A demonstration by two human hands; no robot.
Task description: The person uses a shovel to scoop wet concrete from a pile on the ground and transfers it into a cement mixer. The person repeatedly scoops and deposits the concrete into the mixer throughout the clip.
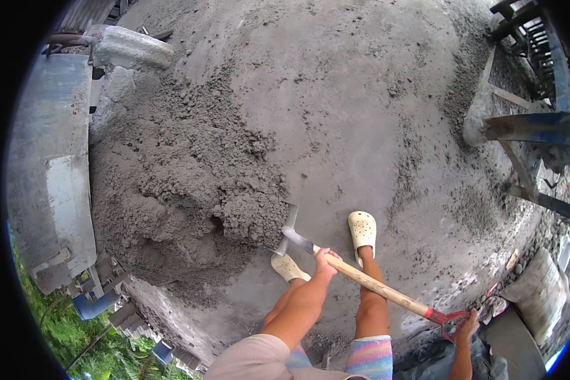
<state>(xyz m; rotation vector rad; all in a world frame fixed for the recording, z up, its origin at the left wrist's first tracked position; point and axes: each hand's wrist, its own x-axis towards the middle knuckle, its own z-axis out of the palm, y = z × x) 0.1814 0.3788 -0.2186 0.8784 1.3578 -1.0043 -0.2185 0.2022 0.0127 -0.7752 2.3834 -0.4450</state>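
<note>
A shovel slants across the lower middle, with a pale wooden shaft (377,285) and a red D-shaped grip (442,316). My left hand (326,258) is closed round the lower shaft, close to the metal neck. At the far end, my right hand (467,326) is wrapped round the red grip. The grey metal blade (289,229) meets the right edge of a heap of damp grey mortar-like mix (190,183). Part of the blade is hidden by the mix lying on or against it.
Cream clogs (363,231) are on my feet, one right beside the blade. A metal sheet (50,171) and a crusted white block (133,47) border the heap on the left. A blue metal frame (532,126) stands at right. A pale sack (541,294) lies at lower right.
</note>
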